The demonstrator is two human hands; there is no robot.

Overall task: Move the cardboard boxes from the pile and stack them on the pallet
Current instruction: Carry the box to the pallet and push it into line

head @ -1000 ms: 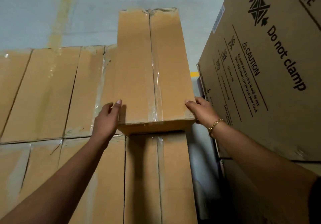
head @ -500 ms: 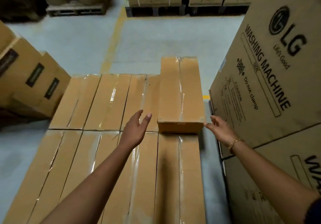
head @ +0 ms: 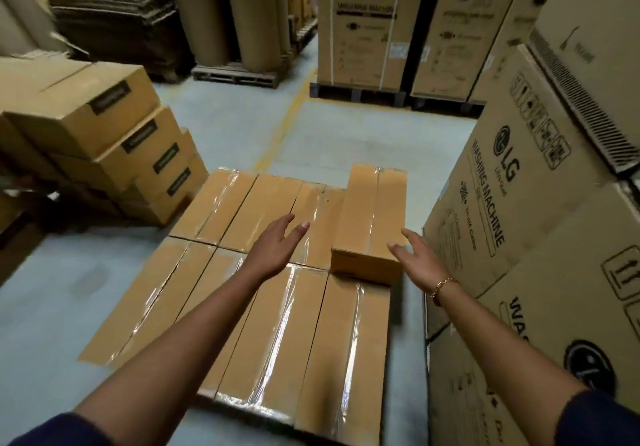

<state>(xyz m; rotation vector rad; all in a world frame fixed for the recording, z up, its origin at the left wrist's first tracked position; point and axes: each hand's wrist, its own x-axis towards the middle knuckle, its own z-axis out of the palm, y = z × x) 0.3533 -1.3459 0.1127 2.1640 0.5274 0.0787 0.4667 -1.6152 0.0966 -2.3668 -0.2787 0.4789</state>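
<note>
A long taped cardboard box (head: 372, 217) lies on top of a flat layer of several similar boxes (head: 263, 310), at the layer's far right. The pallet under the layer is hidden. My left hand (head: 275, 246) hovers with straight fingers above the layer, to the left of the top box and apart from it. My right hand (head: 415, 262) is held just off that box's near right corner, fingers spread, holding nothing.
Tall washing-machine cartons (head: 540, 238) stand close on the right. A slanted pile of labelled boxes (head: 114, 141) sits at the left. More cartons on pallets (head: 360, 26), brown rolls (head: 256, 9) and flat cardboard sheets fill the back. Grey floor (head: 52, 293) lies to the left.
Both hands have let go of the top box and drawn back from it. The view has risen, showing the room beyond.
</note>
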